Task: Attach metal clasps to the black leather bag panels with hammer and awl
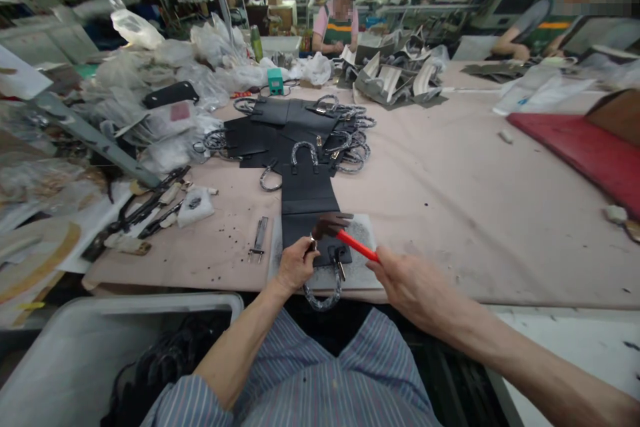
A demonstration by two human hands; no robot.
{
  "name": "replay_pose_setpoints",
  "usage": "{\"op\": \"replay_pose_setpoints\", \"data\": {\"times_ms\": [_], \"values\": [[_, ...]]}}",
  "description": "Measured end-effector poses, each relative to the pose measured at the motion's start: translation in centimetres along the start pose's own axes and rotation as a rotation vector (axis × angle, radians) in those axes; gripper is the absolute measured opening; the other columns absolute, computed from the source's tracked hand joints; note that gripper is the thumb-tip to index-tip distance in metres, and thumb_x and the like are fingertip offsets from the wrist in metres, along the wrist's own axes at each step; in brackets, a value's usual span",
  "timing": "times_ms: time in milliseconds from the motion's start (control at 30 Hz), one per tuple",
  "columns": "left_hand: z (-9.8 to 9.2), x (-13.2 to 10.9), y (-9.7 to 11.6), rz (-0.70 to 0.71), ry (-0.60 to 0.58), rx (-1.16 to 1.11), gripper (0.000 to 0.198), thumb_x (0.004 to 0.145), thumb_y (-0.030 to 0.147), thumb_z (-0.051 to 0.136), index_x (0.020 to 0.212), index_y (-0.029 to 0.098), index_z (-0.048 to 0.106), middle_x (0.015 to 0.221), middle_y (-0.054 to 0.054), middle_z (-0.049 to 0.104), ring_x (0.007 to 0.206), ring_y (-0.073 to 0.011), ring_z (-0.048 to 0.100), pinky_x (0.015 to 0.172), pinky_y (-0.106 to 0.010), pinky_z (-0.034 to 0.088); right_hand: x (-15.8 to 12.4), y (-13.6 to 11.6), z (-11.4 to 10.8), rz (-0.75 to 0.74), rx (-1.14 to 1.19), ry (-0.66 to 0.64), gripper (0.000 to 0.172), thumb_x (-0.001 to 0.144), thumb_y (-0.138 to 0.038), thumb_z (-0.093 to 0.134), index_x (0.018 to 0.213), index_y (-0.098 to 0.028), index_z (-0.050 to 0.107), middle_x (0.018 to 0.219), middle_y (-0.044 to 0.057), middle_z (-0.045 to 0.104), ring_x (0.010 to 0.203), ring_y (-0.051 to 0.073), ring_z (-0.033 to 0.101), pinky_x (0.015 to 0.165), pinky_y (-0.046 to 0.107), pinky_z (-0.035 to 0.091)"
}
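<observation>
My right hand [406,285] grips a hammer by its red handle [357,247]; the dark hammer head [327,225] is blurred just above the work. My left hand [295,263] is closed in a pinch on a small metal punch [313,242] held upright on a black leather panel [309,205]. The panel lies on a grey speckled pad [363,260] at the table's near edge. A wrapped bag handle [324,293] hangs from the panel's near end over the edge.
More black panels with wrapped handles [300,130] are stacked farther up the pink table [450,193]. Scissors and tools [150,207] lie left, a metal piece [259,239] near the pad. Plastic bags are piled at the left; a grey bin [100,347] stands below. Two people work at the far side.
</observation>
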State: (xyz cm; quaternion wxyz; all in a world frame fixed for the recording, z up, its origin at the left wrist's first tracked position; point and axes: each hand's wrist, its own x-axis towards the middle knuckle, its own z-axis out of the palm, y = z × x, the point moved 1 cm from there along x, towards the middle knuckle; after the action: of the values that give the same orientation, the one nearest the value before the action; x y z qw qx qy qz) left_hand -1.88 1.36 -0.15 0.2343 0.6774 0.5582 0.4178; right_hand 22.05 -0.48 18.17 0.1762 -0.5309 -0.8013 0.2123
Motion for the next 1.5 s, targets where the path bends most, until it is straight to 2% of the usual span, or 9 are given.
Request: {"op": "replay_pose_setpoints", "data": {"times_ms": [300,433,500,600,767,1000,1233,1400,1500], "values": [[-0.4,0.1,0.2,-0.013,-0.033,-0.048,0.009,0.090,0.018,0.061,0.097,0.021,0.064,0.090,-0.002,0.071,0.085,-0.0181,0.069,0.082,-0.030,0.054,-0.1,11.1,3.4,0.554,0.125,-0.109,0.035,0.100,-0.044,0.033,0.076,-0.024,0.049,0.058,-0.001,0.054,0.047,0.015,0.049,0.048,0.027,0.035],[-0.8,0.1,0.5,-0.024,-0.052,-0.090,0.016,0.091,0.022,0.064,0.106,0.021,0.065,0.095,-0.003,0.072,0.087,-0.0174,0.069,0.084,-0.030,0.054,-0.5,14.9,6.5,0.656,-0.055,-0.057,0.031,0.100,-0.034,0.036,0.091,-0.017,0.059,0.078,0.011,0.065,0.067,0.023,0.063,0.060,0.034,0.046],[-1.0,0.2,0.7,-0.022,-0.052,-0.115,0.021,0.090,0.024,0.067,0.110,0.021,0.067,0.098,-0.003,0.073,0.087,-0.0167,0.069,0.084,-0.029,0.054,-0.3,14.9,7.6,0.588,-0.109,0.018,0.030,0.099,-0.032,0.041,0.108,-0.012,0.061,0.104,0.022,0.066,0.093,0.031,0.066,0.077,0.041,0.050],[-1.2,0.6,0.7,-0.035,-0.058,-0.139,0.019,0.089,0.023,0.068,0.107,0.020,0.069,0.097,-0.003,0.074,0.085,-0.0161,0.069,0.084,-0.029,0.055,1.0,12.8,9.3,0.236,-0.125,0.178,0.038,0.097,-0.029,0.046,0.130,-0.013,0.057,0.135,0.022,0.057,0.122,0.034,0.056,0.100,0.048,0.046],[-1.6,1.1,0.5,-0.023,-0.083,-0.091,0.013,0.089,0.021,0.067,0.102,0.020,0.070,0.092,-0.003,0.074,0.085,-0.0169,0.071,0.083,-0.029,0.057,3.5,8.7,13.5,-0.206,-0.048,0.144,0.038,0.095,-0.016,0.050,0.130,-0.020,0.062,0.138,0.013,0.059,0.126,0.029,0.053,0.106,0.048,0.042],[-1.2,0.1,0.2,0.193,-0.026,-0.069,0.009,0.094,0.021,0.064,0.102,0.021,0.068,0.100,-0.006,0.076,0.096,-0.0189,0.073,0.089,-0.033,0.059,3.7,8.6,16.1,-0.193,-0.051,0.143,0.042,0.094,-0.013,0.051,0.133,-0.020,0.062,0.139,0.012,0.058,0.124,0.031,0.050,0.109,0.051,0.037],[-1.4,-0.2,-0.3,-0.033,0.057,-0.114,0.008,0.092,0.020,0.068,0.100,0.020,0.070,0.098,-0.006,0.078,0.095,-0.0201,0.075,0.092,-0.037,0.061,3.8,8.8,15.9,-0.179,-0.024,0.130,0.041,0.095,-0.013,0.049,0.133,-0.021,0.062,0.138,0.012,0.058,0.125,0.030,0.050,0.109,0.050,0.037],[-1.6,-0.5,-0.3,0.125,-0.087,-0.139,0.009,0.093,0.020,0.065,0.102,0.020,0.069,0.106,-0.009,0.078,0.100,-0.0210,0.076,0.092,-0.037,0.063,3.9,9.0,16.0,-0.176,-0.014,0.129,0.042,0.094,-0.013,0.049,0.132,-0.022,0.063,0.138,0.012,0.058,0.124,0.030,0.050,0.108,0.051,0.037],[-1.2,-0.9,-0.4,0.116,-0.005,-0.139,0.009,0.095,0.020,0.063,0.103,0.020,0.068,0.106,-0.009,0.078,0.101,-0.0211,0.076,0.092,-0.039,0.064,3.9,9.0,15.9,-0.173,-0.002,0.123,0.042,0.094,-0.014,0.049,0.133,-0.022,0.064,0.138,0.012,0.057,0.124,0.031,0.050,0.109,0.052,0.037]]}}
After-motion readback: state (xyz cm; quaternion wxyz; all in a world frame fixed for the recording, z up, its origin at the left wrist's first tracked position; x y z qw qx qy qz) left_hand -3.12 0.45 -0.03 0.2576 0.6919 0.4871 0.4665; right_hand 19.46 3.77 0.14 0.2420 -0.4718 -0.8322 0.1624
